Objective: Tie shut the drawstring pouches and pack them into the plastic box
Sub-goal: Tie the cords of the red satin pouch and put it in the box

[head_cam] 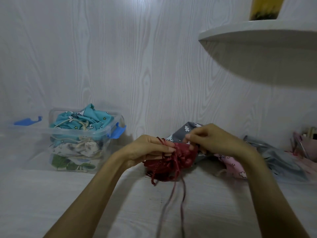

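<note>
A dark red satin pouch [184,156] hangs between my hands over the white table. My left hand [149,148] grips its gathered neck, with red cord looped over the fingers. My right hand [212,141] pinches the cord at the pouch's mouth. Two long red cord ends [182,198] trail down toward me. The clear plastic box [80,140] with blue clips stands at the left, holding a teal cartoon pouch [82,120] on top of several other tied pouches. A grey cloud-print pouch [185,131] and a pink pouch [235,166] lie behind and right of my hands.
The box's clear lid [22,127] with a blue clip lies left of the box. Grey plastic wrapping [277,155] and small items sit at the far right. A white rounded shelf [257,48] juts out overhead at upper right. The wall stands close behind.
</note>
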